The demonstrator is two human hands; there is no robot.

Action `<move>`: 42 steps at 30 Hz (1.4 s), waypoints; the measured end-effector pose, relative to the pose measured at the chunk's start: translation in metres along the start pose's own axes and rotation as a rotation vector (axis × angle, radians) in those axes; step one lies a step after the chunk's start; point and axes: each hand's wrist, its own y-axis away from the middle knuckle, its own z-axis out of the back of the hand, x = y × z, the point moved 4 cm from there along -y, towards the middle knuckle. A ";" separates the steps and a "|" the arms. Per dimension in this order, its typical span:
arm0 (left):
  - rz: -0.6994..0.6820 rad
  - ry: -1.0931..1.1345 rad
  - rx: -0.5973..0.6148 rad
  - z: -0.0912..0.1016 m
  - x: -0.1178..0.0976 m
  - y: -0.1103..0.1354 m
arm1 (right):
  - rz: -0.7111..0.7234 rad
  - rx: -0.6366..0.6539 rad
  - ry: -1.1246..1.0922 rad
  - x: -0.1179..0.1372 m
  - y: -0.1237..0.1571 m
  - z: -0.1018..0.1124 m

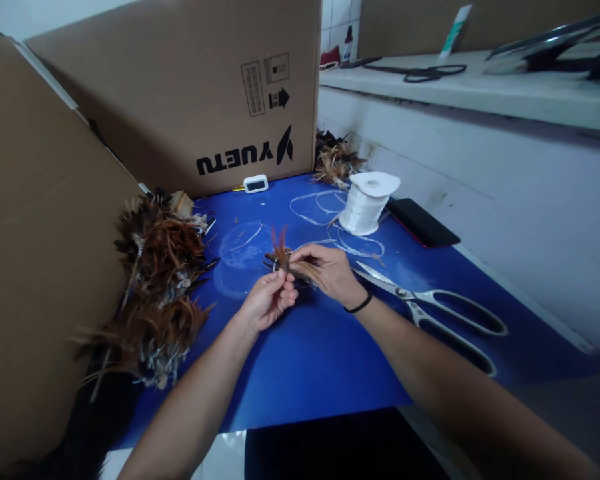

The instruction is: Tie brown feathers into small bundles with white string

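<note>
Both hands meet over the blue mat (310, 347) near its middle. My left hand (269, 299) pinches the lower end of a small bundle of brown feathers (282, 250). My right hand (329, 270) closes its fingers round the same bundle from the right; a black band circles that wrist. Thin white thread (325, 207) loops across the mat from a white spool (365, 203) standing just beyond my right hand.
A heap of brown feathers (155, 287) lies at the left. White-handled scissors (440, 310) rest right of my right wrist. A dark phone (423, 223) and a small white clock (256, 183) sit further back. Cardboard boxes (190, 87) wall the left and back. A concrete ledge (480, 87) runs along the right.
</note>
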 end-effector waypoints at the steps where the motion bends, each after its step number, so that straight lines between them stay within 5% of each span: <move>1: -0.011 -0.008 0.004 0.001 0.000 0.000 | -0.017 -0.008 -0.003 -0.001 -0.001 0.000; 7: -0.152 -0.014 -0.049 0.008 -0.009 -0.002 | -0.289 -0.131 0.102 -0.016 -0.007 0.020; 11: -0.225 -0.012 -0.144 0.014 -0.015 -0.004 | -0.386 0.062 0.611 -0.021 -0.006 0.031; 14: -0.260 -0.008 -0.187 0.017 -0.019 -0.006 | -0.434 0.214 0.785 -0.021 -0.002 0.028; 20: -0.302 0.013 -0.215 0.022 -0.021 -0.006 | -0.301 0.248 0.848 -0.018 0.000 0.007; 30: -0.291 0.008 -0.205 0.020 -0.021 -0.004 | -0.371 0.269 0.974 -0.025 0.002 0.006; 42: -0.277 -0.032 -0.185 0.017 -0.020 -0.003 | -0.332 0.067 0.762 -0.028 -0.003 0.023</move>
